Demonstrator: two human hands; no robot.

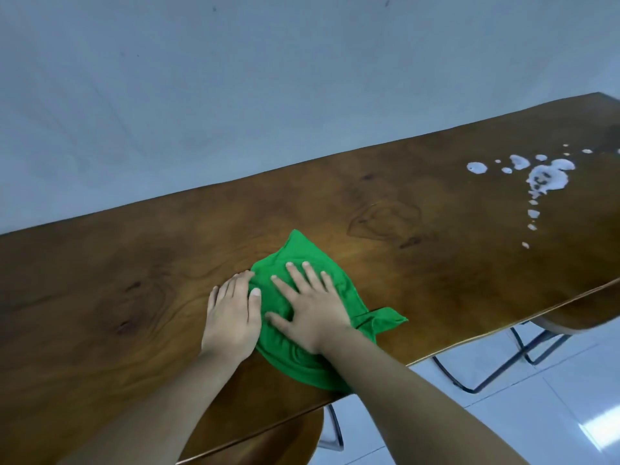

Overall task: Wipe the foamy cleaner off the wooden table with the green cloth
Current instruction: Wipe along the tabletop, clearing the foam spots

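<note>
Rumpled green cloth (303,251) lies spread on the wooden table (134,280).

Single head-worn wide-angle view. It looks forward and down across the table (134,297) from the near edge, close above the left hand (231,317) and right hand (315,313). The frame is rolled, so the table's far edge climbs rightward. Wall (235,78) fills the top and floor (503,414) the lower right.

One wooden table (100,280), one green cloth (302,253), two hands: left hand (231,313), right hand (312,310). One foam splatter (548,177), and two chairs at the table's near edge: left chair (285,437), right chair (577,318).
</note>
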